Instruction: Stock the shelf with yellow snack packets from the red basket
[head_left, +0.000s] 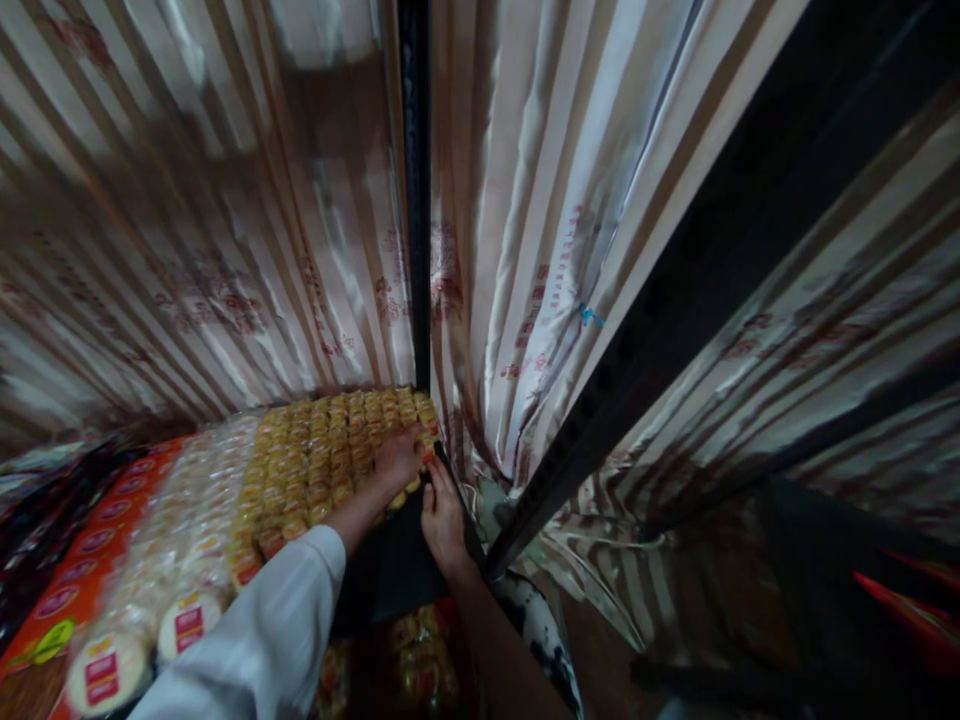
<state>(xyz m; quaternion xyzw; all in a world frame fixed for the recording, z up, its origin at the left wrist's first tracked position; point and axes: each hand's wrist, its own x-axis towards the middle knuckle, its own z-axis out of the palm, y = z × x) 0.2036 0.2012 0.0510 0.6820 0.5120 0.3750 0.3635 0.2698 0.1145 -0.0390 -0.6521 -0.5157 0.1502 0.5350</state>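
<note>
Rows of yellow, clear-wrapped snack packets [330,440] stand packed together on a dark shelf [390,570]. My left hand [401,457] reaches over their right end, its fingers curled at a packet in the far corner. From the front, my right hand [444,515] meets it there, fingers held together and their tips against the same snack packet [429,453], which shows a bit of red. Both hands are closed about this packet, and the fingers hide most of it.
Left of the yellow rows are white round wrapped cakes [105,675] with red labels and an orange package [97,545]. Dark upright posts [416,200] and a nearer slanting post [637,340] frame the shelf. Striped printed sheeting [510,200] hangs behind. More packets [424,660] sit below.
</note>
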